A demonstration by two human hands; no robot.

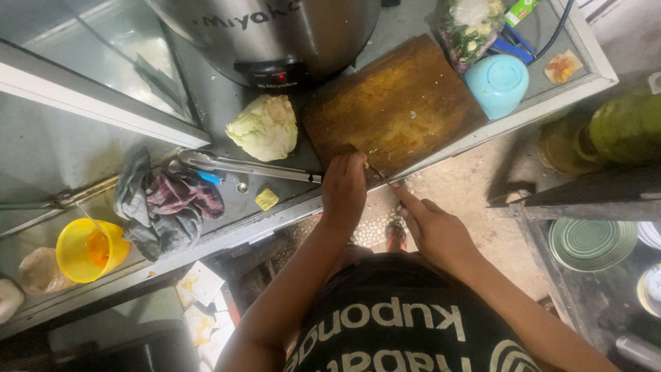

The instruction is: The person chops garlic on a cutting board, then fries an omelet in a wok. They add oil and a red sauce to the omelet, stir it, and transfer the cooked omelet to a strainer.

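Fingers of your left hand (343, 187) are curling closed at the near edge of the worn brown wooden cutting board (396, 107), speckled with scraps. Your right hand (432, 227) is gripping a thin knife (381, 176) there. At far right, a clear plastic bag of greens (468, 27) is lying beside a small green packet (520, 10).

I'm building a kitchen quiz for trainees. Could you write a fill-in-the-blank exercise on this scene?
1. The left hand rests at the edge of the brown wooden ____ board.
2. The pale green cabbage chunk lies to the ____ of that board.
3. The upturned bowl beside the board is light ____.

Missing words: cutting; left; blue
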